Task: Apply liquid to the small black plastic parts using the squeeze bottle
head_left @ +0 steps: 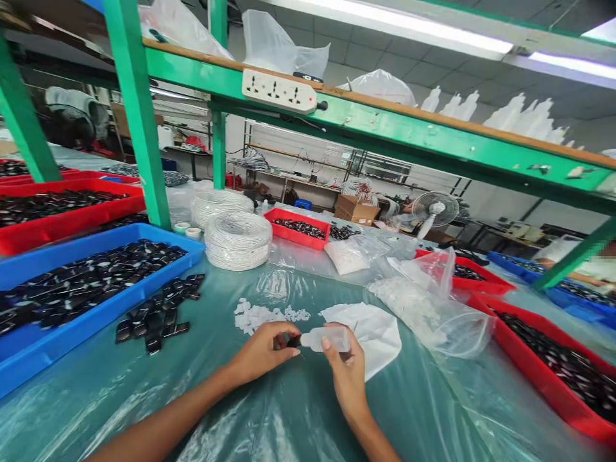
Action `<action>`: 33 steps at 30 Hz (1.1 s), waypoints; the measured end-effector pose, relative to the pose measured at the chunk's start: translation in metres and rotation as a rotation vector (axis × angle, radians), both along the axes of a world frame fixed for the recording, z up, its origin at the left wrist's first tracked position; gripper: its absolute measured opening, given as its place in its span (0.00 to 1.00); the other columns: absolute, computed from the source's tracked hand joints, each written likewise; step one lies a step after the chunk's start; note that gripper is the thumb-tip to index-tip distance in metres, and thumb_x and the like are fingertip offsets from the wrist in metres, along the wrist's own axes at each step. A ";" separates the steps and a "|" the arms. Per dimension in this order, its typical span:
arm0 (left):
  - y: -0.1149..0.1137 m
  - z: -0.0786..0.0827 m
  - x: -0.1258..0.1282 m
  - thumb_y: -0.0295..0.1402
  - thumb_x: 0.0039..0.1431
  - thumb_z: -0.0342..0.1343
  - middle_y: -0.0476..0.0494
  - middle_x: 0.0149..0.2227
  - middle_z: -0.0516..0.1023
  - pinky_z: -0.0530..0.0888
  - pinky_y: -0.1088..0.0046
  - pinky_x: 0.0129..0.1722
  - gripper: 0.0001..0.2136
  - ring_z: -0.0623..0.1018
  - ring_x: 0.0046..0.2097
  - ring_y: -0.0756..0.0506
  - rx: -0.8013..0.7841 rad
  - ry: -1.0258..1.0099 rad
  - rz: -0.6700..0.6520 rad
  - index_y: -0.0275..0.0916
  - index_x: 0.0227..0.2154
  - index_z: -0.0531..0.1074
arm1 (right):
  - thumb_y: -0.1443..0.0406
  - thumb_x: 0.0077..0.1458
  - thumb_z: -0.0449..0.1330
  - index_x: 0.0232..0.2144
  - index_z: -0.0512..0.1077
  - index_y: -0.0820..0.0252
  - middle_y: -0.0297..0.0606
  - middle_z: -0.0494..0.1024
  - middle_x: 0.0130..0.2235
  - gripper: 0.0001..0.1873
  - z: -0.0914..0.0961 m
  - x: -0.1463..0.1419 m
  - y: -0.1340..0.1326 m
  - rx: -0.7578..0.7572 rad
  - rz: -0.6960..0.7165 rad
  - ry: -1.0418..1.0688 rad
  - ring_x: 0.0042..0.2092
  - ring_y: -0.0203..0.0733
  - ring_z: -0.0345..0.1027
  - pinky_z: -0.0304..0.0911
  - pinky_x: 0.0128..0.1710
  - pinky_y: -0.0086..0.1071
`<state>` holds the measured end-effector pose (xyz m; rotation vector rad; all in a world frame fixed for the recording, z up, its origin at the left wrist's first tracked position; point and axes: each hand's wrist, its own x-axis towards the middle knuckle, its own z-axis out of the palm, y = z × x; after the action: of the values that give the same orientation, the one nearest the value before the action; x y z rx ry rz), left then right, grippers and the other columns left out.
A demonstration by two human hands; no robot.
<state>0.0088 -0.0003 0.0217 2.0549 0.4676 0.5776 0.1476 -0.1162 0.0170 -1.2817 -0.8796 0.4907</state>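
Note:
My right hand (347,372) is wrapped round a small clear plastic squeeze bottle (326,338), held sideways with its nozzle pointing left. My left hand (267,350) pinches a small black piece (294,342) right at the nozzle tip. Both hands hover low over the teal plastic-covered table (269,417). A loose pile of small black rectangular parts (158,312) lies to the left of my hands. Small white bits (262,316) are scattered just beyond my left hand, and a white sheet (373,330) lies under and behind my right hand.
A blue tray (29,350) of black parts sits at left, red trays (58,224) behind it and a red tray (553,391) at right. White wire coils (238,239), clear bags (433,308) of white parts and a small red tray (297,231) stand beyond. Green shelf posts (137,115) rise at left.

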 end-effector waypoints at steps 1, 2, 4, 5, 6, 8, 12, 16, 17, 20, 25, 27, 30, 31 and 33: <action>0.000 0.001 0.000 0.34 0.51 0.55 0.47 0.33 0.75 0.67 0.76 0.33 0.08 0.71 0.33 0.49 0.006 0.006 0.004 0.37 0.33 0.72 | 0.56 0.47 0.61 0.37 0.70 0.58 0.32 0.72 0.30 0.16 0.001 0.000 0.000 0.001 0.003 0.010 0.32 0.38 0.64 0.59 0.32 0.29; 0.000 0.001 0.000 0.34 0.51 0.55 0.47 0.33 0.75 0.67 0.76 0.33 0.08 0.71 0.33 0.49 0.008 0.013 0.007 0.37 0.34 0.72 | 0.56 0.47 0.61 0.37 0.70 0.58 0.31 0.71 0.28 0.16 0.001 0.000 0.000 0.002 0.004 0.019 0.31 0.37 0.64 0.58 0.31 0.28; 0.000 0.002 0.001 0.35 0.52 0.54 0.47 0.33 0.75 0.68 0.75 0.34 0.09 0.72 0.33 0.48 0.010 0.021 0.016 0.38 0.34 0.72 | 0.55 0.47 0.61 0.36 0.70 0.58 0.30 0.70 0.26 0.16 0.001 0.001 0.002 0.008 0.000 0.043 0.28 0.35 0.62 0.58 0.29 0.27; 0.000 0.001 0.001 0.35 0.52 0.54 0.47 0.33 0.75 0.68 0.75 0.34 0.09 0.72 0.33 0.48 0.007 0.023 0.017 0.38 0.34 0.72 | 0.55 0.47 0.61 0.35 0.70 0.58 0.30 0.69 0.26 0.16 0.001 0.002 0.003 0.010 -0.002 0.056 0.27 0.35 0.61 0.57 0.28 0.27; 0.000 0.001 0.002 0.36 0.52 0.54 0.47 0.33 0.75 0.68 0.75 0.34 0.09 0.72 0.33 0.47 0.003 0.023 0.016 0.38 0.35 0.72 | 0.54 0.47 0.61 0.35 0.71 0.59 0.31 0.69 0.25 0.16 0.001 0.003 0.004 0.012 -0.005 0.071 0.26 0.35 0.61 0.57 0.27 0.27; 0.001 -0.001 0.002 0.37 0.52 0.54 0.46 0.34 0.75 0.69 0.73 0.34 0.10 0.73 0.33 0.47 -0.011 0.023 0.013 0.38 0.36 0.72 | 0.53 0.47 0.60 0.35 0.71 0.59 0.31 0.69 0.25 0.18 -0.001 0.004 0.007 0.016 -0.009 0.107 0.25 0.33 0.59 0.56 0.24 0.26; 0.003 -0.005 0.003 0.38 0.51 0.54 0.46 0.37 0.75 0.70 0.71 0.37 0.13 0.74 0.35 0.45 -0.046 0.037 0.029 0.39 0.39 0.71 | 0.52 0.49 0.59 0.35 0.71 0.61 0.31 0.69 0.25 0.19 -0.004 0.008 0.013 0.034 -0.019 0.193 0.22 0.30 0.57 0.54 0.22 0.25; 0.006 -0.008 0.004 0.38 0.52 0.54 0.46 0.37 0.75 0.71 0.70 0.38 0.13 0.74 0.36 0.45 -0.071 0.045 0.012 0.40 0.40 0.71 | 0.52 0.50 0.58 0.34 0.70 0.62 0.27 0.63 0.20 0.19 -0.007 0.010 0.017 0.058 -0.019 0.282 0.20 0.29 0.51 0.55 0.23 0.26; 0.006 -0.008 0.004 0.38 0.52 0.54 0.47 0.37 0.75 0.71 0.71 0.38 0.13 0.74 0.35 0.45 -0.076 0.042 0.009 0.40 0.40 0.70 | 0.52 0.50 0.57 0.34 0.70 0.62 0.26 0.60 0.19 0.18 -0.008 0.011 0.017 0.064 -0.015 0.303 0.20 0.29 0.50 0.56 0.23 0.26; 0.007 -0.008 0.004 0.38 0.52 0.55 0.47 0.36 0.75 0.71 0.72 0.37 0.13 0.74 0.35 0.46 -0.085 0.023 0.010 0.40 0.40 0.70 | 0.52 0.50 0.57 0.31 0.70 0.62 0.24 0.55 0.18 0.18 -0.008 0.011 0.017 0.075 0.008 0.359 0.19 0.29 0.48 0.56 0.24 0.27; 0.003 -0.007 0.003 0.35 0.52 0.56 0.47 0.36 0.74 0.70 0.73 0.38 0.11 0.74 0.35 0.47 -0.088 -0.023 -0.001 0.38 0.37 0.70 | 0.52 0.50 0.58 0.29 0.69 0.61 0.23 0.54 0.18 0.17 -0.007 0.012 0.015 0.087 0.058 0.424 0.19 0.29 0.47 0.56 0.24 0.27; 0.002 -0.007 0.002 0.34 0.51 0.56 0.46 0.37 0.74 0.70 0.73 0.38 0.10 0.74 0.36 0.48 -0.094 -0.046 0.000 0.37 0.37 0.70 | 0.52 0.50 0.58 0.26 0.67 0.60 0.24 0.54 0.19 0.16 -0.008 0.011 0.014 0.087 0.067 0.440 0.19 0.29 0.47 0.55 0.24 0.27; 0.002 -0.008 0.002 0.34 0.50 0.57 0.45 0.37 0.74 0.70 0.74 0.37 0.11 0.74 0.35 0.48 -0.106 -0.048 0.009 0.37 0.37 0.71 | 0.53 0.50 0.58 0.22 0.64 0.60 0.24 0.55 0.19 0.17 -0.011 0.011 0.014 0.068 0.064 0.450 0.20 0.29 0.48 0.56 0.26 0.27; 0.002 -0.008 0.002 0.33 0.50 0.57 0.45 0.36 0.74 0.70 0.74 0.37 0.11 0.74 0.35 0.48 -0.108 -0.046 0.010 0.37 0.37 0.71 | 0.53 0.51 0.58 0.23 0.64 0.60 0.24 0.55 0.19 0.16 -0.012 0.011 0.013 0.059 0.061 0.448 0.20 0.29 0.48 0.56 0.26 0.28; 0.002 -0.009 0.002 0.33 0.50 0.58 0.45 0.36 0.74 0.70 0.75 0.35 0.11 0.73 0.34 0.48 -0.111 -0.052 0.009 0.37 0.37 0.71 | 0.54 0.51 0.57 0.24 0.65 0.60 0.24 0.56 0.19 0.16 -0.013 0.011 0.013 0.041 0.056 0.436 0.20 0.29 0.49 0.57 0.27 0.28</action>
<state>0.0104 0.0013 0.0129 1.9285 0.4683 0.5964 0.1590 -0.1031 0.0036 -1.0582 -0.5557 0.7591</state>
